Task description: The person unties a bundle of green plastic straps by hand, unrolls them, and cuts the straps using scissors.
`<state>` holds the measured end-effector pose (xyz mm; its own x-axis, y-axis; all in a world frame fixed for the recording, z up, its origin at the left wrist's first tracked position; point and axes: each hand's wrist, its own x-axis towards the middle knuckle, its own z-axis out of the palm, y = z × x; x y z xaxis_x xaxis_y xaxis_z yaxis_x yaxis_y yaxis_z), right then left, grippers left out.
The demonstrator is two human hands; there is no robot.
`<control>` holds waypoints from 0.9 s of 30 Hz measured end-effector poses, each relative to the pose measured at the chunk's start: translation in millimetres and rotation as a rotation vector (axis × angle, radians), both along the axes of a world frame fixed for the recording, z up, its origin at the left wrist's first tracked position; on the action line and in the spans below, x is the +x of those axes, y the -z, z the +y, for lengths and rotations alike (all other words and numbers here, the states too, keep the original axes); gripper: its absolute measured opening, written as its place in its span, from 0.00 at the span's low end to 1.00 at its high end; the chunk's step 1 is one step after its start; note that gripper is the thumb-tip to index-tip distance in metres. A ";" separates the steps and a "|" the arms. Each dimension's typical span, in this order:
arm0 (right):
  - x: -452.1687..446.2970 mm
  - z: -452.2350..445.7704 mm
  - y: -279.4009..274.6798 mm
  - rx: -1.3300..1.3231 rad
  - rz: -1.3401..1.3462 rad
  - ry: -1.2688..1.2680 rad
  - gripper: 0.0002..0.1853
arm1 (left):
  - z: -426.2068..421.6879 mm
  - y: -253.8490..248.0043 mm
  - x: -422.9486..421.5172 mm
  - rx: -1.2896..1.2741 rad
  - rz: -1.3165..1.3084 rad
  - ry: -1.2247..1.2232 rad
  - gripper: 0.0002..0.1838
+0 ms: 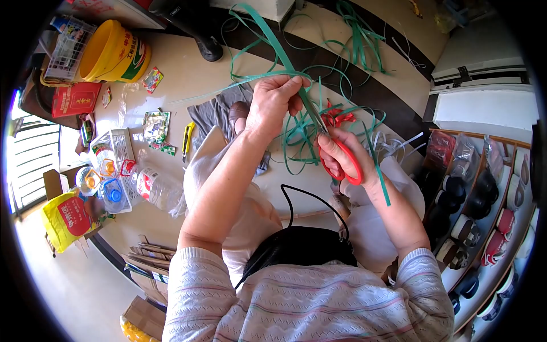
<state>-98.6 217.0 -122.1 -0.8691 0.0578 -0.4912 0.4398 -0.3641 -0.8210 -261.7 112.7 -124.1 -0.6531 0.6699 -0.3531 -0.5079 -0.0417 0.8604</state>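
Observation:
My left hand (270, 105) is closed, pinching a flat green plastic strap (274, 43) between thumb and fingers. One part of the strap rises away above the hand. My right hand (363, 153) grips a pair of scissors with red handles (355, 172), its fingers around the loops. The blades point up and left, close to the strap below my left fingers; whether they touch it I cannot tell. Loose green strapping (296, 145) lies tangled on the floor beneath both hands. Beside it sits a small red bundle (340, 117), its kind unclear.
A yellow bucket (108, 54) and a dark boot (209, 48) stand at the far side. On the left are clear plastic bottles (154, 185), a yellow box cutter (187, 138) and cardboard (149, 280). A rack of shoes (476, 211) lines the right. More green strapping (362, 40) lies farther off.

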 end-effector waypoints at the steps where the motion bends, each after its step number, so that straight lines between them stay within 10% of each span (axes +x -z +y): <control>1: 0.0 -0.4 0.3 0.009 0.000 -0.002 0.21 | 0.2 -0.3 1.4 -0.011 0.002 0.011 0.11; 27: 0.4 1.3 2.4 -0.188 -0.036 -0.006 0.18 | 0.6 -2.4 6.0 -0.130 0.071 0.010 0.11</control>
